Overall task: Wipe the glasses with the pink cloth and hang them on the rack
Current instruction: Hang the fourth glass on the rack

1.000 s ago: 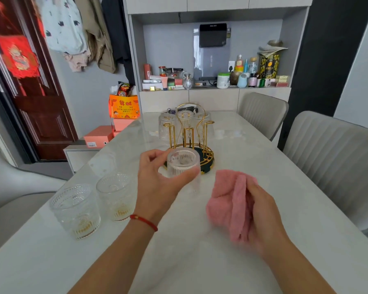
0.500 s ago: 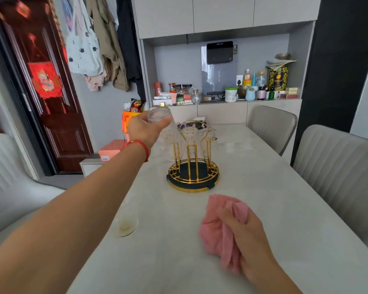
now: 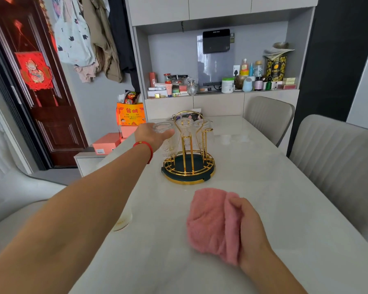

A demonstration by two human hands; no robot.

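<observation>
My left hand (image 3: 152, 135) reaches out over the table and grips an upside-down ribbed glass (image 3: 165, 137) at the left side of the gold rack (image 3: 188, 164). The glass sits low over a left peg. Two more glasses (image 3: 186, 128) hang upside down on the rack's pegs. My right hand (image 3: 250, 228) rests on the table near me and holds the folded pink cloth (image 3: 210, 221). Another glass (image 3: 121, 221) stands on the table, mostly hidden behind my left forearm.
The pale marble table (image 3: 263, 198) has grey chairs (image 3: 336, 166) along its right side and one (image 3: 13, 198) at the left. Orange boxes (image 3: 131, 116) sit beyond the table's far left corner. A shelf of bottles and jars (image 3: 227, 84) runs along the back wall.
My left hand carried the glass from near me out to the rack, turned it upside down and lowered it onto the left side. My right hand stayed on the cloth.
</observation>
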